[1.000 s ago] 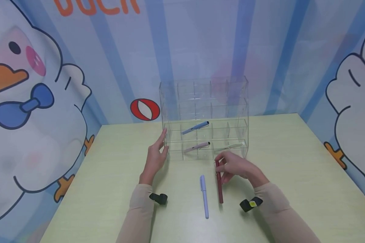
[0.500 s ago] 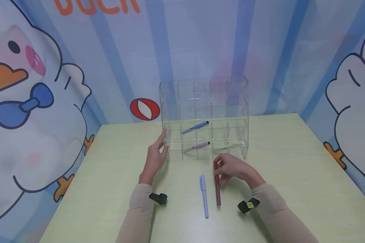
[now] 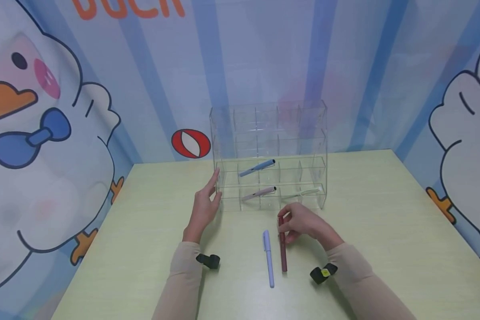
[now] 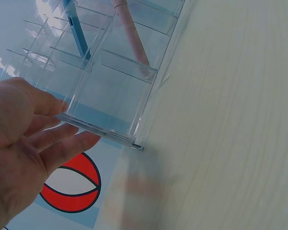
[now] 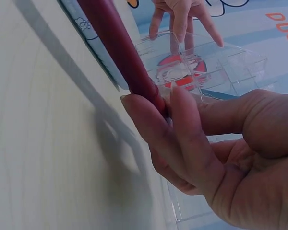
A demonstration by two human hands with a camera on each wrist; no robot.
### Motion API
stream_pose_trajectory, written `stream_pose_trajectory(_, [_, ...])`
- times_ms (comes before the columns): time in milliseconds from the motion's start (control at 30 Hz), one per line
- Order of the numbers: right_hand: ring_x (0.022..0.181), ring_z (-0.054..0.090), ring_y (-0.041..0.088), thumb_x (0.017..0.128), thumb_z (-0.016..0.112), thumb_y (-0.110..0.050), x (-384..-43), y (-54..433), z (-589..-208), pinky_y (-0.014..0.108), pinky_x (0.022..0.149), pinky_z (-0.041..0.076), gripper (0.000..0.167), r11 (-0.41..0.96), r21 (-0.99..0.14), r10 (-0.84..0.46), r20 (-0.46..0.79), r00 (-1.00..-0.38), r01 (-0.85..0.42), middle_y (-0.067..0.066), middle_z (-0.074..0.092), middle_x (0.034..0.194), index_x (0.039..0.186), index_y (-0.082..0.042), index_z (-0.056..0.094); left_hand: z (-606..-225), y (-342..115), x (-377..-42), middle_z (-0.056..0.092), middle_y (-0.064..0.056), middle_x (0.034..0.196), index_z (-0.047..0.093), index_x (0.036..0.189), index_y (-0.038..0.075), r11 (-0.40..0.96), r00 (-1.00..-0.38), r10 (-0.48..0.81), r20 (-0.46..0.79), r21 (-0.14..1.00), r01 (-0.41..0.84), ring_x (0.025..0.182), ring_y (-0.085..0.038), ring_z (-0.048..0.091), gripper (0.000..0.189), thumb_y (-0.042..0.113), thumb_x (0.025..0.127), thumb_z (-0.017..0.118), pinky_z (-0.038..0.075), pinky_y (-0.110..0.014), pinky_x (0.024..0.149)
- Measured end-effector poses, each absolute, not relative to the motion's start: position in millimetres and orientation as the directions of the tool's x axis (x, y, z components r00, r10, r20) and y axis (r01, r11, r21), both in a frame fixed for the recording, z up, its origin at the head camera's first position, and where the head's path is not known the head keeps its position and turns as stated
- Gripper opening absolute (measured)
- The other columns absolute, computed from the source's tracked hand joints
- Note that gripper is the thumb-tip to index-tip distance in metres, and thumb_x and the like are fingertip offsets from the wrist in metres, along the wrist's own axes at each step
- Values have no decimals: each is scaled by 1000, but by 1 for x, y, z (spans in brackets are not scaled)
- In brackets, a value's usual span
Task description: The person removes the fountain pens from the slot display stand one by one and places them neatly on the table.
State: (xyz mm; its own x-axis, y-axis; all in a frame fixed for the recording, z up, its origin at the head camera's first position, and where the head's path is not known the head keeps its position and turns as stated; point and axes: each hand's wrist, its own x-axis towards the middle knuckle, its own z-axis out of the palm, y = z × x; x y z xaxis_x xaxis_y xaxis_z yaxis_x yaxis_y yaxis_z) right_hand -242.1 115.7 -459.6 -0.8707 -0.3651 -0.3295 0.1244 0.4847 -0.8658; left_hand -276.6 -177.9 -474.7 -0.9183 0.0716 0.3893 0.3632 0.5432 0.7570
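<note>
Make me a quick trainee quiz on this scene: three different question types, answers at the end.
1. Short answer: Which hand holds the red pen?
2. True or false: The purple pen lies on the table.
3. Multiple choice: What colour is the highest pen in the clear rack? A. pink; B. blue; C. pale green.

Key:
1. The right hand.
2. True.
3. B, the blue pen.
</note>
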Motion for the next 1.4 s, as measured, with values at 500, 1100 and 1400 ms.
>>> stream_pose_trajectory(500, [56,68,23,82,70,15,-234,105,-466,34,54,60,38,484,-867,-398,-342,-851,122,17,62,85,117,13,57,-474,-178,-277,38,-6,157,32,159,25,548,-921,69,384,757,357,128,-41,53,78,-8,94,61,47,-45,102])
stream_pose_trajectory(1100, [64,70,23,81,71,12,-223,95,-460,31,57,60,40,623,-778,-347,-366,-864,79,15,63,88,118,14,57,-477,-178,-277,37,-6,157,30,159,29,543,-920,81,383,757,363,128,-40,53,80,-8,94,61,47,-43,102])
stream_pose_trajectory(1400, [63,69,20,81,74,11,-222,93,-459,31,58,60,18,650,-760,-377,-355,-855,29,12,65,78,96,6,65,-476,-180,-277,36,-6,158,29,159,32,547,-921,79,383,755,361,127,-41,54,80,-6,95,61,48,-44,101])
